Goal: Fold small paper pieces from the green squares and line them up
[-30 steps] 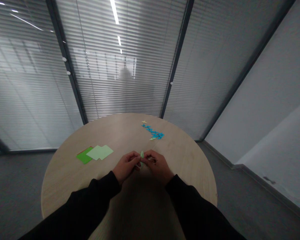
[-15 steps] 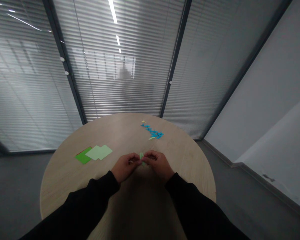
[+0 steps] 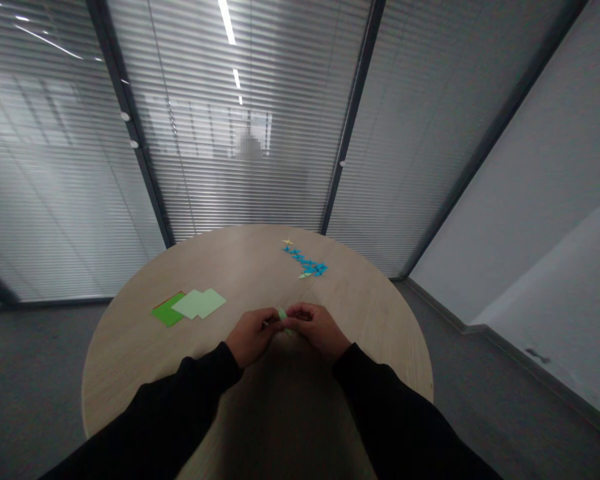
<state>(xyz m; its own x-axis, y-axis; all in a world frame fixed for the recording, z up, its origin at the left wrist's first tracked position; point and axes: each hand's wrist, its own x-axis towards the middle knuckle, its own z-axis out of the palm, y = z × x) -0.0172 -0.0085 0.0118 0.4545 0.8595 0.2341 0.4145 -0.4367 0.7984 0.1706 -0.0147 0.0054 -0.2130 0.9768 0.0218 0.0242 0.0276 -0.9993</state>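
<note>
Between my two hands is a small piece of folded light green paper (image 3: 282,314), mostly covered by the fingers. My left hand (image 3: 254,333) pinches it from the left, thumb and fingertips closed. From the other side, my right hand (image 3: 318,328) grips the same paper with bent fingers. Its exact folded shape is too small and hidden to tell. Farther back lie several small blue folded-paper pieces (image 3: 307,264) in a slanting row. A pale green folded piece (image 3: 305,275) is at their near end and a yellow one (image 3: 287,242) at the far end.
Flat paper sheets lie at the left of the round wooden table (image 3: 130,353): pale green sheets (image 3: 200,304) overlap a brighter green sheet (image 3: 169,312). Behind the table stand glass panels with blinds (image 3: 250,187). A white wall (image 3: 530,220) rises on the right.
The folded paper has tilted slightly between my fingers, its top leaning left. Both hands stay close together in nearly the same place. The pieces on the table have not moved.
</note>
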